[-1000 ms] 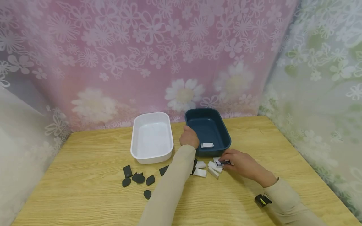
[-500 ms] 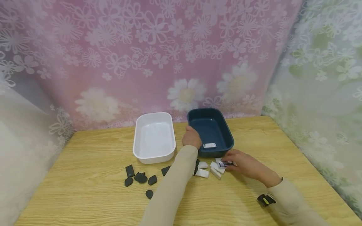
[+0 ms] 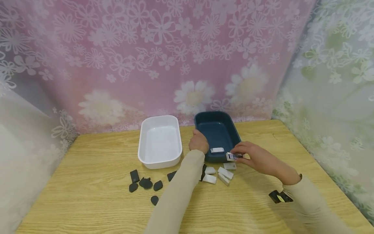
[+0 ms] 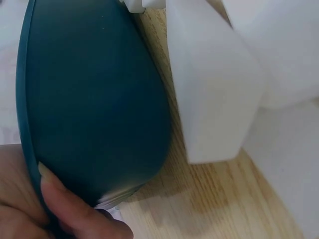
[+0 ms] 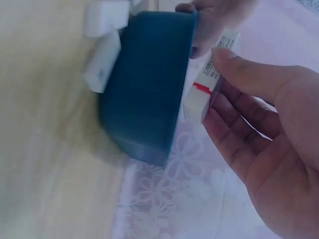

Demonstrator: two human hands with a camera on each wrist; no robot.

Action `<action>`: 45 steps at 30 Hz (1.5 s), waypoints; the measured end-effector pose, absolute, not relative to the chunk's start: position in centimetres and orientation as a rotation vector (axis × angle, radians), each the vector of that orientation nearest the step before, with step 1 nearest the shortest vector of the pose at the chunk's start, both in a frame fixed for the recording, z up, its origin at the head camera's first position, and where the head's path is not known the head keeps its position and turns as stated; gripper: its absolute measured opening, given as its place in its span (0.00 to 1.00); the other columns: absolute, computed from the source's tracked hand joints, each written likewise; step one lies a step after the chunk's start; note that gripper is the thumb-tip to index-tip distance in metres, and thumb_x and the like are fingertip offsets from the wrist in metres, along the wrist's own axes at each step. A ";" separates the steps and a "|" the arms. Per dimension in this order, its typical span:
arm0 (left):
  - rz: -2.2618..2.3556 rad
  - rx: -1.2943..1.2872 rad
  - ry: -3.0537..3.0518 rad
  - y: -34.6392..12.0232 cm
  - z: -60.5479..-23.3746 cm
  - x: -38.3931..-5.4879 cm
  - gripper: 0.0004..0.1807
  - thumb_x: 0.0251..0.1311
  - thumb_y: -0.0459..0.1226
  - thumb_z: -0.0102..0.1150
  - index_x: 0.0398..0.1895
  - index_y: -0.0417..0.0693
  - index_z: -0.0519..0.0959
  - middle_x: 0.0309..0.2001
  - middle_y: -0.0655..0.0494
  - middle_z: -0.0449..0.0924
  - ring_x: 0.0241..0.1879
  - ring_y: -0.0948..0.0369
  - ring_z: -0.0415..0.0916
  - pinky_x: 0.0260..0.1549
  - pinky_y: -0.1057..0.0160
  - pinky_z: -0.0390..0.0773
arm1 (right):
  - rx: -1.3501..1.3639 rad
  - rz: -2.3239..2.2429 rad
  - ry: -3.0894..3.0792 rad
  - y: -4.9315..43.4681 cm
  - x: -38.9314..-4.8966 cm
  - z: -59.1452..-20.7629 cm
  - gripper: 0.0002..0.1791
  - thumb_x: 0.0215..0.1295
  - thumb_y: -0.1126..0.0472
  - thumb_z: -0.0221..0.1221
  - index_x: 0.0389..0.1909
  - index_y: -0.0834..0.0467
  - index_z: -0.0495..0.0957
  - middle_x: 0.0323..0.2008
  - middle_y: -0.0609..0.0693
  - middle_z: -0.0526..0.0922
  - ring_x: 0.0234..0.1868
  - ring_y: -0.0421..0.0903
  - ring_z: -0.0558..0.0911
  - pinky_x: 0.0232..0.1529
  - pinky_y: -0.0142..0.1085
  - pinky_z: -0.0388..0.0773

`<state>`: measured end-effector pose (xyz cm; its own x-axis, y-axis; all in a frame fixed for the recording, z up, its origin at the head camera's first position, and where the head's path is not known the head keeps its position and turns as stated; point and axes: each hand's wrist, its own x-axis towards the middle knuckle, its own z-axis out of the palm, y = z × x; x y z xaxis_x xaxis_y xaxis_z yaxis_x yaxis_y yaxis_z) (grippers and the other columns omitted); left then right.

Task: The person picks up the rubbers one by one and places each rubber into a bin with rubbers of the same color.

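Note:
My left hand (image 3: 199,143) grips the left rim of the dark blue basin (image 3: 237,138). In the left wrist view its thumb (image 4: 75,209) lies along the basin's outer wall. My right hand (image 3: 257,157) pinches a white eraser (image 3: 232,156) with a printed label, at the basin's near right rim. The right wrist view shows a red stripe on this eraser (image 5: 199,99), between the thumb and fingers. Another white eraser (image 3: 217,150) lies inside the basin. Several white blocks (image 3: 226,173) lie on the table in front of it, some close to my left sleeve.
A white basin (image 3: 141,143) stands left of the blue one. Several small black pieces (image 3: 146,183), flat and rounded or rectangular, lie on the wooden table (image 3: 96,195) in front of it. A floral cloth (image 3: 131,65) hangs behind the table.
My right hand has lifted the labelled eraser from among the white blocks up to the blue basin's near rim. My left hand has stayed on the basin's rim.

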<state>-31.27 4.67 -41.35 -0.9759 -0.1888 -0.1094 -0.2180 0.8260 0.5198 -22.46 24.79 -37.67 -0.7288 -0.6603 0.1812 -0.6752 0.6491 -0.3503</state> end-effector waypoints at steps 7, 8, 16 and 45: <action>0.814 -0.314 2.968 4.5 -41.5 -31.3 0.25 0.54 0.37 0.66 0.46 0.39 0.62 0.30 0.43 0.81 0.32 0.51 0.82 0.31 0.55 0.80 | 1.104 0.597 -2.782 23.6 -25.4 -36.9 0.14 0.61 0.64 0.63 0.49 0.58 0.79 0.44 0.48 0.79 0.38 0.42 0.76 0.38 0.41 0.75; 0.813 -0.316 2.972 4.5 -41.5 -31.3 0.25 0.53 0.37 0.66 0.46 0.39 0.62 0.30 0.43 0.81 0.32 0.51 0.82 0.31 0.55 0.80 | 1.105 0.601 -2.779 23.4 -25.8 -36.9 0.14 0.61 0.65 0.63 0.49 0.59 0.79 0.44 0.48 0.79 0.38 0.43 0.76 0.38 0.42 0.75; 0.801 -0.323 2.981 4.8 -41.4 -31.2 0.26 0.52 0.38 0.67 0.46 0.40 0.62 0.31 0.44 0.82 0.33 0.52 0.82 0.32 0.55 0.80 | 1.142 0.556 -2.764 22.7 -28.9 -37.7 0.15 0.61 0.67 0.62 0.49 0.63 0.79 0.44 0.54 0.80 0.41 0.50 0.78 0.39 0.44 0.75; 0.721 -0.376 2.964 4.9 -41.9 -31.9 0.27 0.52 0.40 0.68 0.48 0.41 0.63 0.34 0.46 0.83 0.33 0.54 0.82 0.30 0.56 0.80 | 1.147 0.398 -3.132 20.4 -33.9 -40.9 0.11 0.62 0.70 0.60 0.46 0.62 0.82 0.41 0.54 0.83 0.42 0.51 0.82 0.42 0.46 0.78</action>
<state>-31.88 4.94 -41.91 -0.9678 -0.2195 -0.1230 -0.2515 0.8601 0.4439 -33.95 20.43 -40.88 -0.7461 -0.6547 -0.1213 -0.6035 0.7419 -0.2921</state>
